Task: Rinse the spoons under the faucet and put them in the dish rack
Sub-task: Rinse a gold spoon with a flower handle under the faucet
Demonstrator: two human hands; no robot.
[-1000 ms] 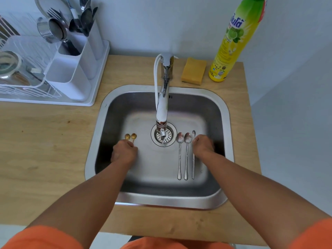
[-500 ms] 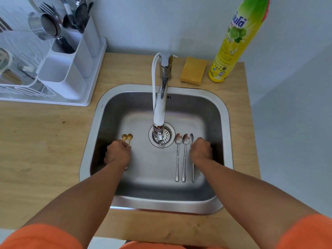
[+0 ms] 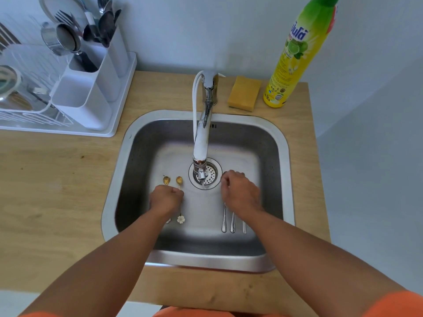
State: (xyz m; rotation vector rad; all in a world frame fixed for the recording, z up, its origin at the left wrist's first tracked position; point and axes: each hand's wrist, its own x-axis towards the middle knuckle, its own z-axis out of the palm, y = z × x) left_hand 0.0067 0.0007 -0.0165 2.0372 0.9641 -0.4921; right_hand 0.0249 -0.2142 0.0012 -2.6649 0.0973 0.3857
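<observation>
Two small gold spoons (image 3: 179, 180) with flower-shaped ends lie on the floor of the steel sink (image 3: 283, 161), left of the drain. My left hand (image 3: 166, 199) is closed over their handles, fingertips pinched at the right one. Three silver spoons (image 3: 232, 223) lie side by side right of the drain. My right hand (image 3: 240, 193) covers their bowls with curled fingers, and whether it grips one is hidden. The faucet (image 3: 201, 143) reaches over the drain, with a thin stream of water at its tip. The white dish rack (image 3: 87, 106) stands at the back left.
The rack's cutlery holder has forks, spoons and a metal cup in it. A yellow sponge (image 3: 244, 93) and a green-yellow dish soap bottle (image 3: 295, 53) stand behind the sink. The wooden counter (image 3: 57, 179) ends just right of the sink.
My right hand has shifted left onto the silver spoons' bowls. The two gold spoon bowls now lie further apart. The camera has tilted, so the sink sits lower in view.
</observation>
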